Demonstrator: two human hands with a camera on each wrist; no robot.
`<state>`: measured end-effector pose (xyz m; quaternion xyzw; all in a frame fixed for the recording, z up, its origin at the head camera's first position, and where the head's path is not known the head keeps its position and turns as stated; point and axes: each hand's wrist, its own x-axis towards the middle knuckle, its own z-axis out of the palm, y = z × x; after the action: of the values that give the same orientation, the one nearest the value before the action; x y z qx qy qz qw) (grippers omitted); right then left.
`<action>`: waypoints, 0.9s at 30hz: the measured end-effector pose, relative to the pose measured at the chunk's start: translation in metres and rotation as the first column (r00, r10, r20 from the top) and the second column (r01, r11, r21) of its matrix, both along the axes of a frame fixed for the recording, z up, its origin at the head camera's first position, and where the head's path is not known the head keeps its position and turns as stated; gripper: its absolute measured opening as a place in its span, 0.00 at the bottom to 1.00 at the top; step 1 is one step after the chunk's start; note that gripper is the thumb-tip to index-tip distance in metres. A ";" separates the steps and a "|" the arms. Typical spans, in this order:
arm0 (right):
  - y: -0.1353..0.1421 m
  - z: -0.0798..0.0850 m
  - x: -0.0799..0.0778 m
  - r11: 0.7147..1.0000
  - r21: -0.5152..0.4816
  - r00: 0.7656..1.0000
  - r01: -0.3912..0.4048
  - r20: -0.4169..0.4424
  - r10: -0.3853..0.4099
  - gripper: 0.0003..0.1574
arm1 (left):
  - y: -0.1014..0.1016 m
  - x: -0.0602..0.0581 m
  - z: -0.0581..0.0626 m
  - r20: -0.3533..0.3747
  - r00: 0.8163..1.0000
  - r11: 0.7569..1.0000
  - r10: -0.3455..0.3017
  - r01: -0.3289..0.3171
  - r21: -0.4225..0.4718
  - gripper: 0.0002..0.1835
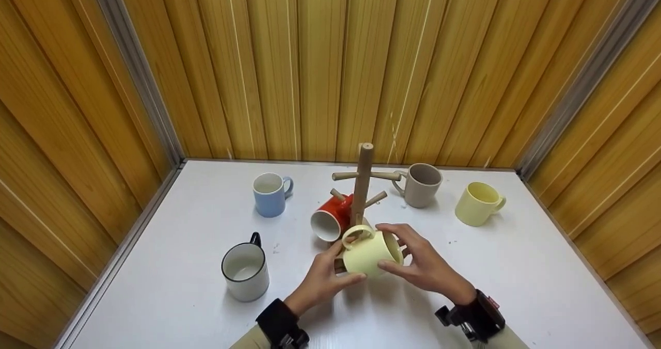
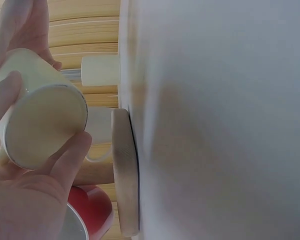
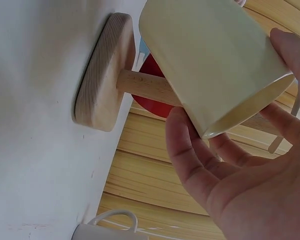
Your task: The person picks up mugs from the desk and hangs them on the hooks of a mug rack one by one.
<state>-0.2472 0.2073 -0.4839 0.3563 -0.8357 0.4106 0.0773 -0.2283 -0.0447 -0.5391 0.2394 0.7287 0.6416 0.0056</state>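
Note:
Both hands hold a pale yellow mug (image 1: 364, 258) tipped on its side above the white table, in front of a wooden mug tree (image 1: 363, 184). Its mouth faces right and its handle is uppermost, near the post. My left hand (image 1: 321, 281) grips the base end; in the left wrist view its fingertips rest on the mug's flat bottom (image 2: 45, 127). At the rim end, my right hand (image 1: 428, 266) has the thumb on the near side and fingers at the far side. A red mug (image 1: 334, 217) with a white inside hangs tilted on a low left peg.
On the white table (image 1: 155, 287) stand a blue mug (image 1: 269, 196) behind left, a white mug with black rim (image 1: 245, 271) front left, a taupe mug (image 1: 422, 186) behind right and another yellow mug (image 1: 477, 204) far right. Wood-patterned panels (image 1: 320, 70) enclose the back and sides.

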 end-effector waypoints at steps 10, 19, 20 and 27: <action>-0.003 -0.002 -0.006 1.000 0.018 1.000 0.004 -0.008 -0.004 0.40 | -0.002 -0.005 -0.002 -0.011 0.999 0.996 0.039 -0.040 -0.074 0.43; -0.005 -0.005 -0.013 0.999 0.036 1.000 0.019 -0.003 -0.019 0.41 | -0.001 -0.008 -0.004 -0.111 0.988 0.981 0.106 -0.121 -0.148 0.38; -0.005 -0.005 -0.014 0.999 0.038 1.000 0.019 -0.001 -0.019 0.41 | -0.001 -0.009 -0.004 -0.112 0.988 0.981 0.111 -0.127 -0.148 0.38; -0.005 -0.006 -0.020 0.999 0.031 1.000 0.009 0.009 -0.009 0.41 | 0.000 -0.011 -0.004 -0.155 0.974 0.964 0.164 -0.192 -0.183 0.36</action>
<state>-0.2669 0.2019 -0.4900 0.3517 -0.8440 0.3988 0.0697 -0.2394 -0.0450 -0.5431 0.2153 0.8056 0.5462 -0.0793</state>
